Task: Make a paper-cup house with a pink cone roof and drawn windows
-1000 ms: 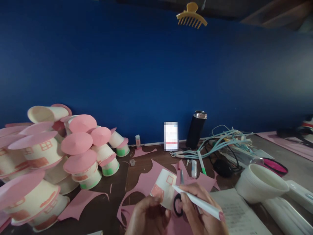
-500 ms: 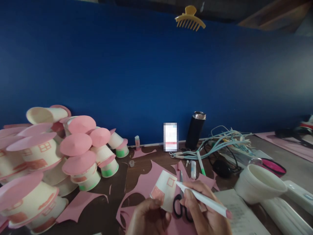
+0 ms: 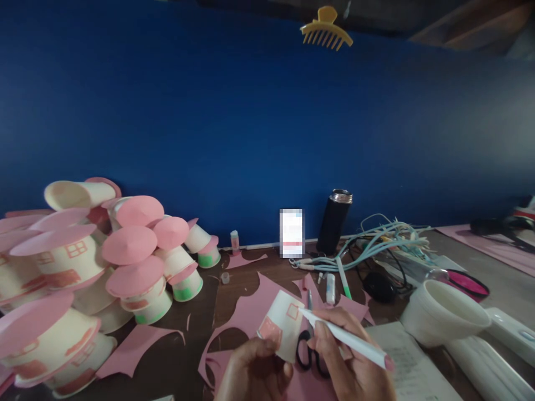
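In the head view, my left hand [image 3: 254,367] grips a small white paper cup [image 3: 279,328] near its lower end. The cup is tilted and bears a pink coloured patch and a pink square outline. My right hand [image 3: 355,351] holds a white marker [image 3: 355,340] with a pink end; its tip is at the square's right edge, and I cannot tell whether it touches. Black-handled scissors [image 3: 308,351] lie behind the cup and right hand, partly hidden. Cut pink paper [image 3: 238,323] spreads beneath.
Stacked paper cups with pink cone roofs [image 3: 140,267] crowd the left. Behind stand a glue bottle [image 3: 234,243], a lit phone-like screen [image 3: 291,234] and a black flask [image 3: 334,223]. Cables [image 3: 376,245], a green-tipped marker [image 3: 344,278] and a white mug [image 3: 443,317] are at right.
Hands, cup and marker are nearly where they were. The marker's back end has shifted very slightly; the view has tilted a little.
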`<move>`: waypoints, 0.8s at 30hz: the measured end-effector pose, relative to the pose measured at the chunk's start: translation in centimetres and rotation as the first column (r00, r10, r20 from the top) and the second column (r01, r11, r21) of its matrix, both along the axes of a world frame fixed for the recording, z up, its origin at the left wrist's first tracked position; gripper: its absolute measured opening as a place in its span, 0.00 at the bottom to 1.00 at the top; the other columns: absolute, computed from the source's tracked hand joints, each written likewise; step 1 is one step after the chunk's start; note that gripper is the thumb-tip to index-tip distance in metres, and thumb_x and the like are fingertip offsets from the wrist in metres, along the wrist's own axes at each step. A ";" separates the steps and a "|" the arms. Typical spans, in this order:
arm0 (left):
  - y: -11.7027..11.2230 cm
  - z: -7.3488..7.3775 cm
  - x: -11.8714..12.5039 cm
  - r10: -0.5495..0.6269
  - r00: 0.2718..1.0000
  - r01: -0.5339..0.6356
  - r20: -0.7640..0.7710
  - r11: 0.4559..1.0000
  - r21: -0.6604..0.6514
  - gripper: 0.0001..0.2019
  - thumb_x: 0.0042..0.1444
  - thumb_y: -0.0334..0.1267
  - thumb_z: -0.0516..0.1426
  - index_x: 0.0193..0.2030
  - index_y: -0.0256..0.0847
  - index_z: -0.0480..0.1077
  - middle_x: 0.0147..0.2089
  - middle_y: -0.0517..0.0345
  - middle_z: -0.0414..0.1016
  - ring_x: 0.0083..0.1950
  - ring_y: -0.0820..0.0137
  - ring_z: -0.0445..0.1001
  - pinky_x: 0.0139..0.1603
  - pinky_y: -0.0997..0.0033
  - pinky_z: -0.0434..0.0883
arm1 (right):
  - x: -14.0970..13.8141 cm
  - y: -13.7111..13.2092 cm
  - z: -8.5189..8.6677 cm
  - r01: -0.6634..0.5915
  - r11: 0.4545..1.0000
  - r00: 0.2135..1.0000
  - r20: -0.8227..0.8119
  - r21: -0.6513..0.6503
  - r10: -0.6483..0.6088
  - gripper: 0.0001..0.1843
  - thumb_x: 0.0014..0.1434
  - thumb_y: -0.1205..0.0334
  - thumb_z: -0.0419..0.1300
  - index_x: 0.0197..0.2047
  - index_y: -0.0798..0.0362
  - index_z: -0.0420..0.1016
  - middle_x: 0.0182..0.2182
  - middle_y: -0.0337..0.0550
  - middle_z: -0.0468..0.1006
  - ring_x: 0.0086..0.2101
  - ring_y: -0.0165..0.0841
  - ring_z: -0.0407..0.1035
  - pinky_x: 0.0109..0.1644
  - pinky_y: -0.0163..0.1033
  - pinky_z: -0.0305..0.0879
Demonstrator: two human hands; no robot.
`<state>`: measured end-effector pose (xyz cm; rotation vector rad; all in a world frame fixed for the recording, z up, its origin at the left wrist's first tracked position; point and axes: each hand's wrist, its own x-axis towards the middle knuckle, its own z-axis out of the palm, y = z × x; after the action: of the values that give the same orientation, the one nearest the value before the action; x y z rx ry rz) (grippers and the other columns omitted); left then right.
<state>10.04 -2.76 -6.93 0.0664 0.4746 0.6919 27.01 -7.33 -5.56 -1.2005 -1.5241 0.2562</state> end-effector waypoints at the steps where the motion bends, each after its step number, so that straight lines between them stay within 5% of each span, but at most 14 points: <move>1: 0.0 0.0 0.0 0.002 1.000 -0.002 0.000 1.000 -0.003 0.14 0.50 0.21 0.55 0.43 0.27 0.76 0.35 0.47 0.83 0.32 0.67 0.80 0.35 0.72 0.74 | 0.0 0.0 0.0 0.000 1.000 1.000 -0.001 0.002 0.000 0.09 0.66 0.65 0.54 0.48 0.51 0.70 0.34 0.42 0.76 0.28 0.32 0.77 0.31 0.33 0.75; 24: 0.2 -1.1 0.1 -0.021 0.998 0.019 0.053 0.999 0.041 0.12 0.48 0.22 0.58 0.40 0.27 0.77 0.34 0.47 0.83 0.31 0.67 0.79 0.34 0.73 0.74 | -0.1 -0.2 0.1 0.025 1.000 0.995 0.097 0.011 -0.026 0.09 0.65 0.66 0.54 0.47 0.51 0.71 0.33 0.42 0.77 0.28 0.32 0.75 0.32 0.34 0.75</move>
<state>10.14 -2.57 -8.08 0.0899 0.4079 0.6819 26.87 -7.55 -5.46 -1.2391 -1.5907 0.1755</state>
